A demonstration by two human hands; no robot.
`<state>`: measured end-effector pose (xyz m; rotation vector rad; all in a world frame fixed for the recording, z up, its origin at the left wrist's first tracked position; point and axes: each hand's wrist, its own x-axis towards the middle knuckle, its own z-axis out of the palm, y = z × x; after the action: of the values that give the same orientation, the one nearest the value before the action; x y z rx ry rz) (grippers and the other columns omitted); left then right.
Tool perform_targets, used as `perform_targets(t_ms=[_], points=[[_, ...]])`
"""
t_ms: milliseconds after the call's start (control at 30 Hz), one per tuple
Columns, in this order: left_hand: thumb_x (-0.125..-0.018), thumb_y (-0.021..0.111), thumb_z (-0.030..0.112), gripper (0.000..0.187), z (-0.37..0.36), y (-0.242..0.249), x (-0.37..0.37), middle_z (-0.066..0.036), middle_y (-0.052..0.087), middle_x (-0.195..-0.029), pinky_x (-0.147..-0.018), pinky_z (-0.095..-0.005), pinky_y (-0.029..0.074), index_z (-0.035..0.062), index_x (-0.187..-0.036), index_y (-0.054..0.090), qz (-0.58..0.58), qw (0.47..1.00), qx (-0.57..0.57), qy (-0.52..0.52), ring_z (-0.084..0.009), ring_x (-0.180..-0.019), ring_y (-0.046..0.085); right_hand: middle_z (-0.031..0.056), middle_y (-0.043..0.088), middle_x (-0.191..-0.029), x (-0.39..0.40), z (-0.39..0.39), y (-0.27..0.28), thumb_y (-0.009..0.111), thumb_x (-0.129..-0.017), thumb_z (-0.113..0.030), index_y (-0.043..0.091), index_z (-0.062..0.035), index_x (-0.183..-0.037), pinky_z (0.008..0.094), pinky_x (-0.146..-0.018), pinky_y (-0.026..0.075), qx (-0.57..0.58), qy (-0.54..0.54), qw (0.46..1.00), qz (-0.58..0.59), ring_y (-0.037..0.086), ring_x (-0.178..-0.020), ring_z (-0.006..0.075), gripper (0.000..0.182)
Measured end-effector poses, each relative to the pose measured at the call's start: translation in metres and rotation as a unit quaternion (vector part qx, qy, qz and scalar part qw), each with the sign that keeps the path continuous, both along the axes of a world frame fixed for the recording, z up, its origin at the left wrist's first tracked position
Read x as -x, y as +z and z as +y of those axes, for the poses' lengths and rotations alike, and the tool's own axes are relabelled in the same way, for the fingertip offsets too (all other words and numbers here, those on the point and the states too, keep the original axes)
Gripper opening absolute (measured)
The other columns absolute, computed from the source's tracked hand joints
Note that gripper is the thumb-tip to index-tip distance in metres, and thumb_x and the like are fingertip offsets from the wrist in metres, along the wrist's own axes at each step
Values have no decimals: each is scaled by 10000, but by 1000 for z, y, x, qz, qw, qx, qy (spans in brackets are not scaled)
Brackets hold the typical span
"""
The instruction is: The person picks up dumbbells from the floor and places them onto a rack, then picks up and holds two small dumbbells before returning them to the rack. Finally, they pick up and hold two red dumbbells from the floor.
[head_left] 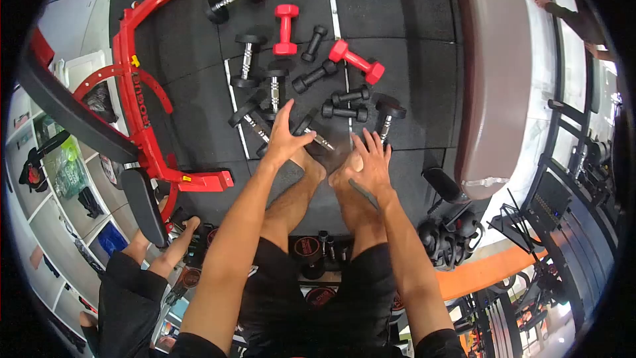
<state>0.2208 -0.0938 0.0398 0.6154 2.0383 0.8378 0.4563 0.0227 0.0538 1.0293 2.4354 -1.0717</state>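
Note:
My left hand (285,140) reaches forward with its thumb and fingers apart, holding nothing. Just beyond it, a chrome-handled dumbbell (322,141) lies on the black floor mat, partly hidden by the hand. Another chrome-handled dumbbell (256,127) rests to the left of that hand. My right hand (372,164) has its fingers spread above my right foot and grips nothing. Close to its fingertips is a chrome-handled dumbbell (386,127). Small black dumbbells (344,112) and two red dumbbells (285,30) (357,61) lie farther out on the mat.
A red metal frame (134,86) with black pads stands at the left. A long brown padded bench (493,79) runs along the right. Kettlebells (449,238) sit below its near end. Another person (132,292) is at lower left, by white shelves (50,225); a further person (576,23) shows at upper right.

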Motion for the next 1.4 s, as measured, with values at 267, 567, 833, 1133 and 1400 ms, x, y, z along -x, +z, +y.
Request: perform_targets(t_ms=[267, 567, 833, 1133, 1400], points=[[-668, 824, 285, 959, 54, -151, 34, -233, 398, -1462, -1137, -436, 319, 50, -1466, 346, 93, 991, -30, -95, -379, -1367, 380, 113, 361, -1522, 30, 31, -151, 670, -737, -236, 391, -242, -1471, 619, -1159, 151, -52, 106, 993, 15, 274, -1432, 356, 785], [-683, 757, 251, 873, 117, -275, 83, -191, 490, -1365, -1068, -468, 389, 51, -1435, 363, 201, 968, 27, -148, -375, -1279, 464, 109, 474, -1401, 61, 52, -302, 583, -859, -100, 444, -218, -1425, 551, -1167, 200, -161, 215, 963, -24, 406, -1332, 324, 594], [-743, 725, 248, 851, 167, -333, 113, -282, 499, -1269, -1001, -502, 448, -17, -1424, 290, 221, 953, 110, -176, -437, -1225, 490, 67, 578, -1069, 80, 55, -357, 595, -877, -196, 587, -148, -1101, 492, -1049, 349, -176, 240, 954, -40, 530, -1095, 252, 229], [-822, 624, 117, 439, 188, -379, 122, -300, 486, -1186, -962, -522, 466, -50, -1150, 384, 269, 943, 118, -157, -470, -1132, 514, 56, 572, -1038, 85, 56, -369, 529, -891, -205, 591, -156, -1008, 452, -924, 407, -203, 242, 947, -52, 533, -1053, 240, 141], [-830, 619, 83, 410, 190, -381, 121, -304, 504, -1166, -952, -518, 464, -54, -1140, 388, 261, 947, 128, -135, -465, -1105, 534, 47, 563, -1013, 84, 58, -370, 533, -886, -206, 588, -154, -996, 435, -887, 404, -199, 239, 950, -28, 530, -1021, 238, 133]])
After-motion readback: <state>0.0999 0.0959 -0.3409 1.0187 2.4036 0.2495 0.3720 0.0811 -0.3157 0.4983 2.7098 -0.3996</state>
